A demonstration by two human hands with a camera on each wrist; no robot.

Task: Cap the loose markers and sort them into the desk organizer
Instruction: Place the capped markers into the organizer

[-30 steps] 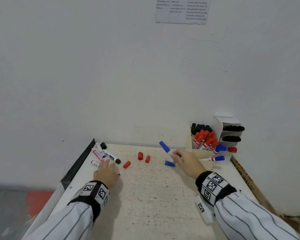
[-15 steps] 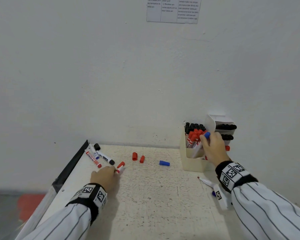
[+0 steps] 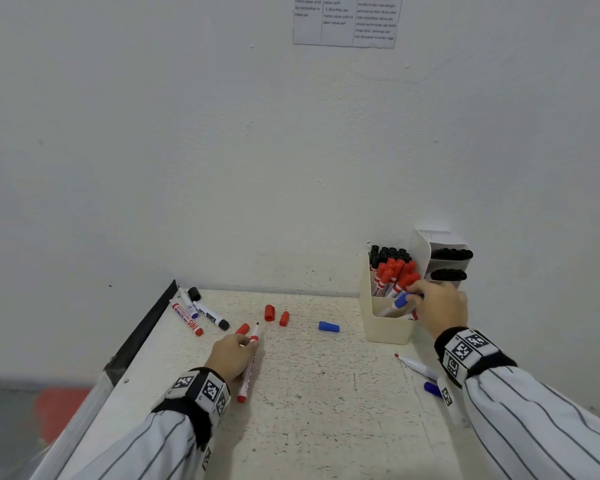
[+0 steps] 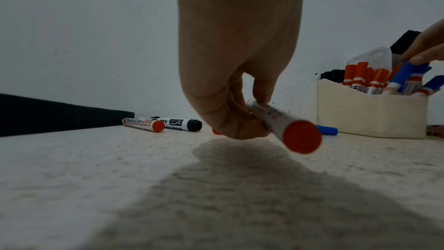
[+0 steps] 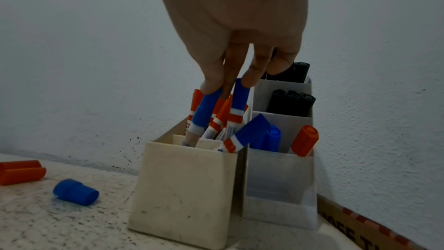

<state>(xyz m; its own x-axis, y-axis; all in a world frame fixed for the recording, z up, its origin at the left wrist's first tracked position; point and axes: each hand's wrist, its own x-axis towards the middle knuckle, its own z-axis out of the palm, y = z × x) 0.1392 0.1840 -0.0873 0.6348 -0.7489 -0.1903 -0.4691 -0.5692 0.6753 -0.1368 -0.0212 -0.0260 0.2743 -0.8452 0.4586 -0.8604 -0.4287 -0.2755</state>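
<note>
My left hand [image 3: 246, 342] grips an uncapped red marker [image 3: 249, 367] just above the table, tip pointing away; in the left wrist view the fingers [image 4: 261, 92] curl round its barrel [image 4: 283, 126]. My right hand [image 3: 414, 296] pinches the cap of a blue marker [image 3: 400, 301] that stands tilted in the cream organizer [image 3: 388, 329]. The right wrist view shows that blue marker [image 5: 205, 110] in the front compartment [image 5: 182, 178] among red-capped markers. A loose blue cap [image 3: 328, 326] and three red caps [image 3: 269, 312] lie between my hands.
Red [image 3: 187, 318], black [image 3: 211, 315] and blue-banded [image 3: 187, 303] markers and a black cap [image 3: 194, 293] lie at the table's far left by a black edge strip. An uncapped marker [image 3: 416, 367] lies under my right wrist. A white tiered holder [image 3: 444, 244] holds black markers.
My right hand carried the blue marker from mid-table to the organizer and lowered it in. My left hand picked a red marker from the left group and drew it toward the middle.
</note>
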